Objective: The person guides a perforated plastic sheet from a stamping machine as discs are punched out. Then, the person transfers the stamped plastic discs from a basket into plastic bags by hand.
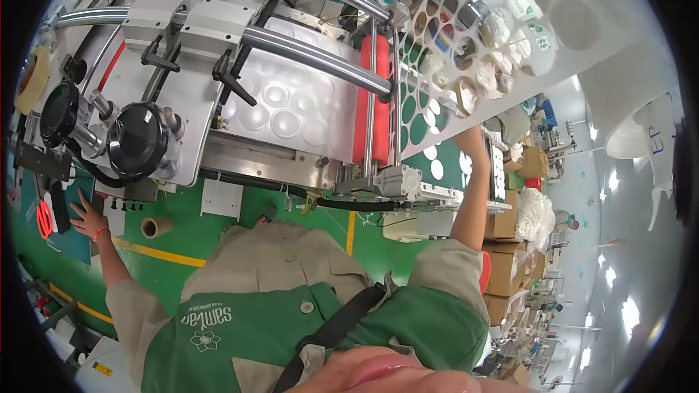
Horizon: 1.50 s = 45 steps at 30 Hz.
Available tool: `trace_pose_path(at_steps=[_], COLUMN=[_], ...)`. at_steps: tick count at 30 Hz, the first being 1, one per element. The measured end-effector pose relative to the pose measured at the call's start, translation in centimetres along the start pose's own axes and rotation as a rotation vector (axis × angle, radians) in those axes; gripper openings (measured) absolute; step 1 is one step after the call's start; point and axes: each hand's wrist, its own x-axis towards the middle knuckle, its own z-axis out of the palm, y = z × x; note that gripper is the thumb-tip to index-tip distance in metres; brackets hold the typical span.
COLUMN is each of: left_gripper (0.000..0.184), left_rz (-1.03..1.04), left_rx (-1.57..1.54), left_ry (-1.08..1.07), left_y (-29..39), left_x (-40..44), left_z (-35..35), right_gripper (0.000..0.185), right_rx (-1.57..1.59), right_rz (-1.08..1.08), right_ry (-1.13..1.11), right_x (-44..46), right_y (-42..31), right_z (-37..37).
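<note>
My R hand [470, 143] is nearer the perforated sheet [542, 75], at its lower edge, R of the red roller [375, 98], grip hidden, can't tell; L hand [89, 220] spread, well L of roller.

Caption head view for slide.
Right hand at a hole-punched white sheet beside a red roller; left hand near red-handled scissors.

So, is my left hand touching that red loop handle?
Apart: the head view shows a black object lying between your left hand and the red loop handle.
</note>
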Motion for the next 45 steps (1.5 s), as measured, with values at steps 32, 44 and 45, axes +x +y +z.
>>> trace_pose_path(at_steps=[32, 44, 45], left_gripper=[0.091, 0.097, 0.097], left_rz=[0.002, -0.012, -0.013], left_rx=[-0.006, -0.063, -0.066], left_ry=[-0.157, -0.285, -0.281], left_y=[-0.3, -0.6, -0.7], left_x=[0.7, 1.4, 1.5], left_z=[-0.2, -0.4, -0.4], right_gripper=[0.014, 0.039, 0.038], right_rx=[-0.216, 0.805, 0.873], right_rz=[-0.07, 0.004, 0.003], right_ry=[0.687, -0.102, -0.034], right_x=[3.2, 5.0, 4.6], right_y=[-1.2, 0.4, 0.1], right_z=[1.9, 5.5, 5.3])
